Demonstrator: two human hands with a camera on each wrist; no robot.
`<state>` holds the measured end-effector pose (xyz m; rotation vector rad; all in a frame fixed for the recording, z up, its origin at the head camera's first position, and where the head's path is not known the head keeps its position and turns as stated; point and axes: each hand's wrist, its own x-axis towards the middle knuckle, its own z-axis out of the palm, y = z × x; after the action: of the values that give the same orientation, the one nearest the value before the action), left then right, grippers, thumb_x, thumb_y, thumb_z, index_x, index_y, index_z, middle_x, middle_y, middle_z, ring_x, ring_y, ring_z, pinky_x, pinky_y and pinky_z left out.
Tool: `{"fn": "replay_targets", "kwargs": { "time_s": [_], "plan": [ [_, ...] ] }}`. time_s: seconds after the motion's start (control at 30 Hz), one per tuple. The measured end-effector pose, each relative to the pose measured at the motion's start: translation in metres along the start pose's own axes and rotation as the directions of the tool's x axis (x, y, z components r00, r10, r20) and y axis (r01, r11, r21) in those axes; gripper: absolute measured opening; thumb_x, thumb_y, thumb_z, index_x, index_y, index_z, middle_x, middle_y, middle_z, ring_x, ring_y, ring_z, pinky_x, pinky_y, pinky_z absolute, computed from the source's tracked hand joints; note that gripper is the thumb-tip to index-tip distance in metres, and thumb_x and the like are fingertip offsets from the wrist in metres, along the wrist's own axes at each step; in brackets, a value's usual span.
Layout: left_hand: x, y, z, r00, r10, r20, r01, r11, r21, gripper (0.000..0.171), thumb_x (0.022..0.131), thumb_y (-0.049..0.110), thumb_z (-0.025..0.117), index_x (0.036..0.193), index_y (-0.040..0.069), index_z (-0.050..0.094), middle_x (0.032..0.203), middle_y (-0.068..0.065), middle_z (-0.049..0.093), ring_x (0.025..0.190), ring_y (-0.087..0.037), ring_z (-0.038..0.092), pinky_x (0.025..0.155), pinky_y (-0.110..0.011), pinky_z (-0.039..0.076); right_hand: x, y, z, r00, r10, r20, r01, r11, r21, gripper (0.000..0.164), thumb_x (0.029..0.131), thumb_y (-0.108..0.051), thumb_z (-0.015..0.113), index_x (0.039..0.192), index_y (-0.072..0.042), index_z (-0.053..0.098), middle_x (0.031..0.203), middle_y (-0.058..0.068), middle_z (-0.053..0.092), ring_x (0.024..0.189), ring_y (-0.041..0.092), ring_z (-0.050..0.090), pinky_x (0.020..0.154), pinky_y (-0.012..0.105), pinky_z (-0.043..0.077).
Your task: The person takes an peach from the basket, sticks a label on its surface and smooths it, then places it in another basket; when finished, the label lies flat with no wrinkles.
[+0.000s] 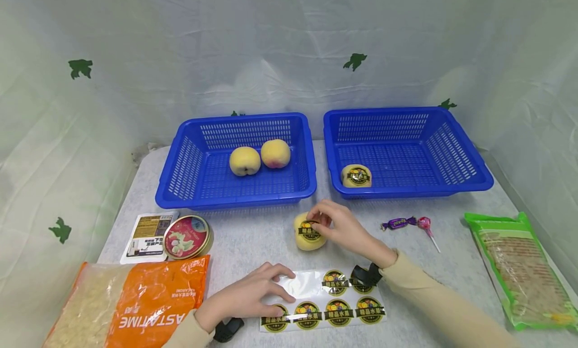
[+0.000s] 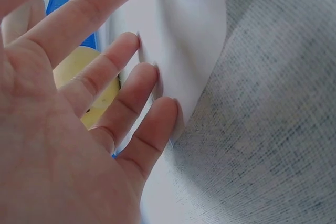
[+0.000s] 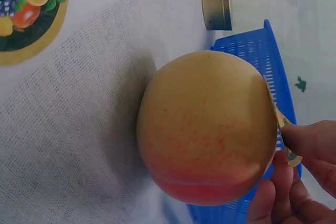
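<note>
A yellow peach (image 1: pixel 309 245) sits on the table between the baskets and a sheet of stickers (image 1: pixel 309 283). Against its top lies a round black-and-gold sticker (image 1: pixel 308 231), one edge of it pinched between the thumb and fingers of my right hand (image 1: pixel 345 230). The right wrist view shows the peach's red-blushed side (image 3: pixel 207 129), with the sticker's edge (image 3: pixel 294 158) standing off the skin at the fingertips. My left hand (image 1: pixel 253 294) rests on the left part of the sheet, its fingers spread; in the left wrist view the fingertips (image 2: pixel 167 109) touch the white paper.
The blue left basket (image 1: pixel 248 203) holds two plain peaches; the right basket (image 1: pixel 406 191) holds one stickered peach (image 1: pixel 356 176). At left are a macaroni bag (image 1: pixel 153 303), a round tin (image 1: pixel 187 237) and a white packet (image 1: pixel 144 237). A candy (image 1: pixel 398 223), lollipop (image 1: pixel 424 223) and green bag (image 1: pixel 519 272) lie right.
</note>
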<state>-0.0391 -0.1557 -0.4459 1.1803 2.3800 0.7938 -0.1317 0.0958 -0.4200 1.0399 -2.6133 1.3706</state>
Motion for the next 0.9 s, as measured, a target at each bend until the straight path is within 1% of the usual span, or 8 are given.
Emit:
{"fn": "replay_targets", "kwargs": {
  "time_s": [0.27, 0.33, 0.43, 0.53, 0.6, 0.67, 0.77, 0.9],
  "plan": [
    [0.002, 0.001, -0.001, 1.0, 0.011, -0.005, -0.011, 1.0, 0.013, 0.024, 0.083, 0.034, 0.062, 0.105, 0.026, 0.068, 0.125, 0.003, 0.045, 0.096, -0.009, 0.04, 0.082, -0.025, 0.038, -0.002, 0.002, 0.001, 1.0, 0.009, 0.007, -0.009, 1.0, -0.01, 0.015, 0.083, -0.009, 0.064, 0.097, -0.012, 0.06, 0.092, -0.002, 0.053, 0.07, 0.007, 0.047, 0.06, 0.025, 0.046],
    [0.003, 0.002, -0.002, 1.0, 0.011, -0.007, -0.011, 1.0, -0.005, 0.025, 0.084, 0.033, 0.061, 0.107, 0.026, 0.067, 0.124, 0.003, 0.046, 0.096, -0.007, 0.04, 0.082, -0.025, 0.038, -0.003, 0.004, 0.001, 1.0, 0.015, 0.004, -0.015, 1.0, -0.011, 0.014, 0.084, -0.01, 0.064, 0.097, -0.013, 0.061, 0.092, -0.003, 0.052, 0.071, 0.007, 0.046, 0.06, 0.025, 0.046],
    [0.006, 0.002, -0.005, 1.0, -0.001, -0.012, 0.0, 0.999, -0.055, 0.027, 0.085, 0.03, 0.061, 0.111, 0.026, 0.064, 0.123, 0.002, 0.046, 0.103, -0.01, 0.041, 0.086, -0.029, 0.039, -0.004, 0.006, 0.002, 1.0, 0.014, -0.006, -0.014, 1.0, -0.004, 0.015, 0.084, -0.011, 0.064, 0.099, -0.014, 0.062, 0.094, -0.003, 0.052, 0.072, 0.008, 0.047, 0.061, 0.026, 0.046],
    [0.01, 0.001, -0.009, 0.998, -0.009, -0.066, 0.003, 0.996, -0.094, 0.028, 0.086, 0.028, 0.061, 0.114, 0.025, 0.063, 0.121, 0.002, 0.047, 0.109, -0.014, 0.041, 0.089, -0.032, 0.039, -0.007, 0.007, 0.002, 1.0, 0.013, -0.016, -0.013, 1.0, 0.02, 0.016, 0.084, -0.011, 0.064, 0.1, -0.014, 0.062, 0.096, -0.003, 0.053, 0.075, 0.009, 0.048, 0.062, 0.026, 0.047],
    [0.014, 0.002, -0.012, 0.989, -0.01, -0.144, -0.006, 0.994, -0.111, 0.029, 0.087, 0.025, 0.061, 0.116, 0.025, 0.061, 0.12, 0.002, 0.046, 0.11, -0.013, 0.042, 0.088, -0.032, 0.041, -0.008, 0.008, 0.001, 1.0, 0.003, -0.027, -0.002, 0.999, 0.036, 0.018, 0.084, -0.011, 0.064, 0.101, -0.014, 0.062, 0.098, -0.003, 0.053, 0.077, 0.01, 0.049, 0.062, 0.026, 0.047],
    [0.019, 0.002, -0.015, 0.969, -0.015, -0.246, -0.013, 0.994, -0.111, 0.031, 0.086, 0.022, 0.062, 0.117, 0.025, 0.06, 0.12, 0.001, 0.046, 0.108, -0.012, 0.043, 0.085, -0.03, 0.042, -0.01, 0.009, 0.001, 0.999, -0.008, -0.038, 0.01, 0.999, 0.053, 0.019, 0.084, -0.011, 0.064, 0.102, -0.014, 0.062, 0.101, -0.003, 0.053, 0.08, 0.013, 0.05, 0.063, 0.028, 0.047],
    [0.028, 0.003, -0.019, 0.92, -0.036, -0.391, -0.009, 0.994, -0.111, 0.036, 0.083, 0.016, 0.065, 0.118, 0.024, 0.059, 0.12, -0.001, 0.045, 0.106, -0.011, 0.043, 0.084, -0.03, 0.043, -0.012, 0.01, 0.001, 0.999, -0.014, -0.045, 0.017, 0.997, 0.07, 0.02, 0.083, -0.01, 0.065, 0.102, -0.015, 0.062, 0.104, -0.003, 0.052, 0.086, 0.015, 0.051, 0.065, 0.03, 0.048],
    [0.043, 0.002, -0.02, 0.854, -0.1, -0.51, 0.018, 0.986, -0.163, 0.038, 0.081, 0.013, 0.068, 0.117, 0.022, 0.06, 0.122, -0.004, 0.044, 0.107, -0.012, 0.042, 0.086, -0.034, 0.042, -0.014, 0.013, 0.001, 1.0, 0.02, -0.024, -0.017, 0.996, 0.087, 0.023, 0.081, -0.01, 0.067, 0.102, -0.015, 0.062, 0.111, -0.001, 0.051, 0.097, 0.016, 0.05, 0.071, 0.036, 0.048]
  ]
}}
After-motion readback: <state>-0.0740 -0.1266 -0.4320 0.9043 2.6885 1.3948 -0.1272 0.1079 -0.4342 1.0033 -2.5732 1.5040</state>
